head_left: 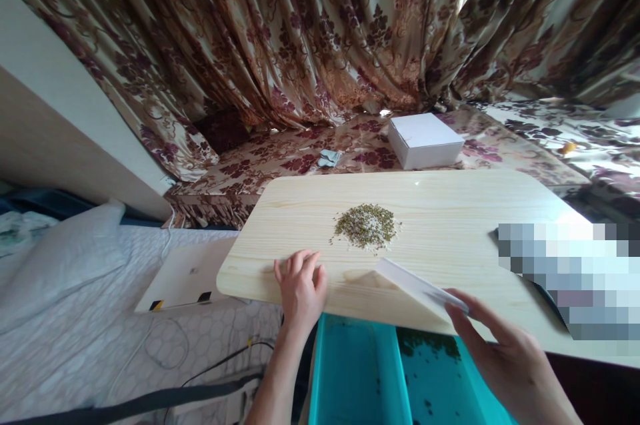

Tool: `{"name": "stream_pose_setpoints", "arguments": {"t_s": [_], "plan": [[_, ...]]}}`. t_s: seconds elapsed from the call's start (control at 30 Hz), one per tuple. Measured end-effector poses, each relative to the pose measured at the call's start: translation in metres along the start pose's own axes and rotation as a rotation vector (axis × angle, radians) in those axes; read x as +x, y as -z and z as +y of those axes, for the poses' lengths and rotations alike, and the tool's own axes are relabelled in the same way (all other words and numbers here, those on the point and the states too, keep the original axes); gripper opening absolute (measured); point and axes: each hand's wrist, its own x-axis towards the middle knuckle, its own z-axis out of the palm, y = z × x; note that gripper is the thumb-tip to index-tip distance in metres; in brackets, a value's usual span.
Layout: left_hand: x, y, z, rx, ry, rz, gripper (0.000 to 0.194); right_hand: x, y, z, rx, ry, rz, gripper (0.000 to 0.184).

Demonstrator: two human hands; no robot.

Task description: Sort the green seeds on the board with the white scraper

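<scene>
A small heap of mixed green and white grains, like mung beans and rice, lies on the pale wooden tabletop. My left hand rests at the table's near edge, left of the heap, fingers spread and slightly bent with nothing in them. My right hand pinches one end of a thin white board between thumb and fingers. The board stands on its long edge, its far end close to the heap's near side. Below the table edge are a turquoise tray and a second turquoise compartment with green bits in it.
A white box and a crumpled pale cloth or paper lie on the patterned ledge behind the table. A blurred-out object covers the table's right side. Left are a bed with cables and a white folded panel.
</scene>
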Motion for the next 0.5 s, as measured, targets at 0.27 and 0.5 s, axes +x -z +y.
{"name": "stream_pose_setpoints", "arguments": {"t_s": [0.27,0.5], "plan": [[0.001,0.001,0.0,-0.003,0.004,-0.002,0.024,0.007,-0.01,-0.013,0.056,0.013,-0.044,0.023],[0.001,0.002,-0.001,-0.004,-0.006,-0.016,0.025,0.025,-0.01,-0.014,0.032,0.008,-0.016,0.026]]}}
